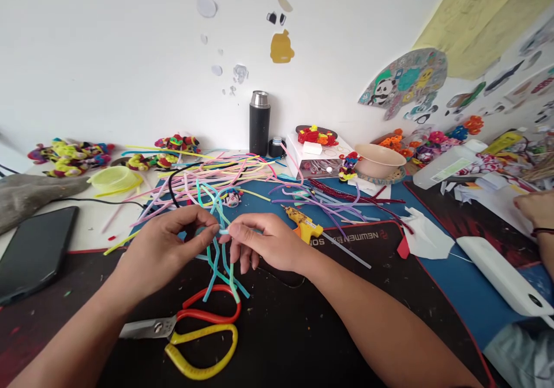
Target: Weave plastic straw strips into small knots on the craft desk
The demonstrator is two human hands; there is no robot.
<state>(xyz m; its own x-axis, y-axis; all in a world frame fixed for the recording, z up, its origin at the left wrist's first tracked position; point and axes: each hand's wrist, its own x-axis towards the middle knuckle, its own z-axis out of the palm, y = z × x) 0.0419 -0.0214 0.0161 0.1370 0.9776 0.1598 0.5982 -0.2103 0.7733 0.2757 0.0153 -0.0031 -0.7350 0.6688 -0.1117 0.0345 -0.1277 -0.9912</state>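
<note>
My left hand (167, 243) and my right hand (264, 241) meet above the black desk mat (303, 330), both pinching a bundle of blue and teal pipe cleaners (219, 261). The fingertips of the two hands almost touch at the top of the bundle. Its loose ends hang down toward the scissors (194, 330) with red and yellow handles, which lie on the mat just below my hands.
A yellow glue gun (305, 223) lies right of my hands. Loose pipe cleaners (225, 180) spread behind them. A black phone (32, 252) lies at left, a black flask (259, 122) by the wall. Another person's hand (536, 209) rests at far right, near a white box (502, 275).
</note>
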